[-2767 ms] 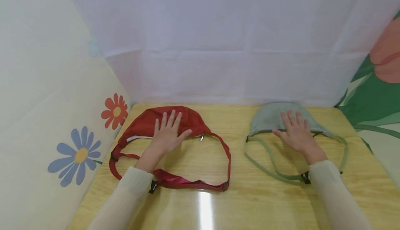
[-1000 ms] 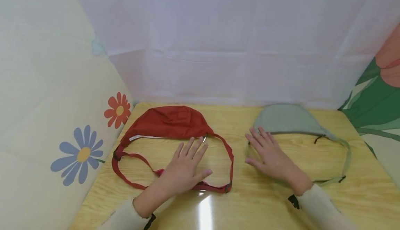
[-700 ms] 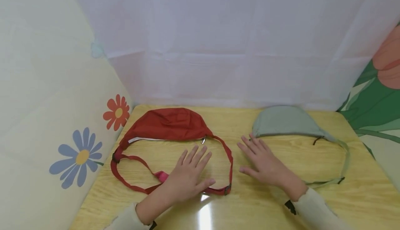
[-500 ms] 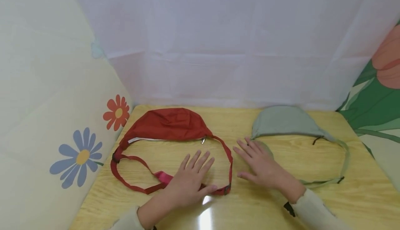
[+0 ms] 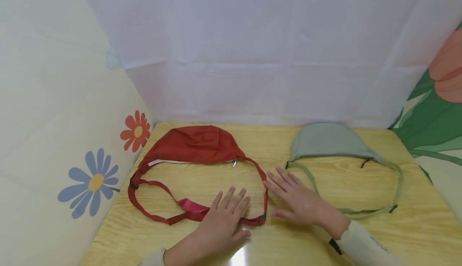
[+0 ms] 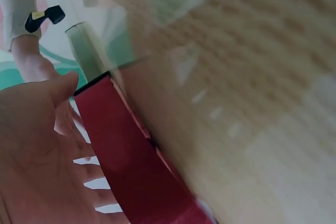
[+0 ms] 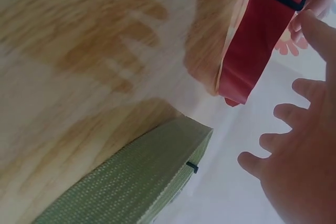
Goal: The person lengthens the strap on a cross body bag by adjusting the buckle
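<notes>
A red waist bag (image 5: 195, 143) lies at the left of the table, its strap (image 5: 193, 209) looped toward the near side. My left hand (image 5: 223, 222), fingers straight and spread, overlaps the near run of that strap; the left wrist view shows the palm beside the red webbing (image 6: 126, 145). At the right lies a grey-green waist bag (image 5: 326, 139) with a pale green strap (image 5: 373, 210). My right hand (image 5: 297, 202) has its fingers extended between the two straps, fingertips right at the red one. Neither hand holds anything. Part of the green strap is hidden under the right forearm.
The wooden table (image 5: 267, 145) ends at a white cloth backdrop (image 5: 252, 57). Flower-printed cloth (image 5: 95, 181) hangs at the left, with another print (image 5: 433, 117) at the right. A black buckle (image 5: 335, 246) shows beside the right sleeve.
From over the two bags, both hands have drawn back toward the near edge and closer to each other, fingers extended throughout. The bags stay in about the same places.
</notes>
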`<state>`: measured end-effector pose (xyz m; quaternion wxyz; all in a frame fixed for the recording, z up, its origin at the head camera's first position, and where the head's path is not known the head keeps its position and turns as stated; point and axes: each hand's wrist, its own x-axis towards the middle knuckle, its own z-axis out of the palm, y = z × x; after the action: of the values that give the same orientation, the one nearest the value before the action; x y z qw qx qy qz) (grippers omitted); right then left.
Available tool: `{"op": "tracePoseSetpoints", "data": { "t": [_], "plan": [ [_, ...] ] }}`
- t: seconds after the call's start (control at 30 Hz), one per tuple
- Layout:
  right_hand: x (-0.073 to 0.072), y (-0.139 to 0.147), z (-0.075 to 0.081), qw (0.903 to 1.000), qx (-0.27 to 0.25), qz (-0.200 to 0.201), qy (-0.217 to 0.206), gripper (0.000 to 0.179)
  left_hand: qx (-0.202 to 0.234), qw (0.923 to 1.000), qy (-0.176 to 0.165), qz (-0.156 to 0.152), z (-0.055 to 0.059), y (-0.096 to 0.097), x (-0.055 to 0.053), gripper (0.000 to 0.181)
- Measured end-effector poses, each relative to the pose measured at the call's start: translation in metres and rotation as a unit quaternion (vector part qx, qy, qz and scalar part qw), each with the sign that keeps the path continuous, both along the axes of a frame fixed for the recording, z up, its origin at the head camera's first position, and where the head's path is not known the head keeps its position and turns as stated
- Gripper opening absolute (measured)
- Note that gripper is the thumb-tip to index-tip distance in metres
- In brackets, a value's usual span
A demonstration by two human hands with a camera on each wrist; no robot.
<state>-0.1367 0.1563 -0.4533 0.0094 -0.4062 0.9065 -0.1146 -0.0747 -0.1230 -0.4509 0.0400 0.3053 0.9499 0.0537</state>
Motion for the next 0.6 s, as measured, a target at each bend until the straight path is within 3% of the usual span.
{"op": "tracePoseSetpoints", "data": {
  "t": [0.2,0.4,0.6],
  "plan": [
    [0.0005,-0.0018,-0.0013,0.9997,0.008,0.017,-0.018,0.080,-0.005,0.9996,-0.025,0.012,-0.0022,0.0033,0.0029,0.080],
    [0.0018,-0.0038,-0.0044,0.9986,0.024,0.034,-0.033,0.079,-0.038,0.9975,-0.058,0.018,-0.0035,0.0058,0.0050,0.079],
    [0.0033,-0.0050,-0.0071,0.9973,0.033,0.051,-0.042,0.078,-0.058,0.9969,-0.051,0.016,-0.0029,0.0088,0.0066,0.073]
  ]
}}
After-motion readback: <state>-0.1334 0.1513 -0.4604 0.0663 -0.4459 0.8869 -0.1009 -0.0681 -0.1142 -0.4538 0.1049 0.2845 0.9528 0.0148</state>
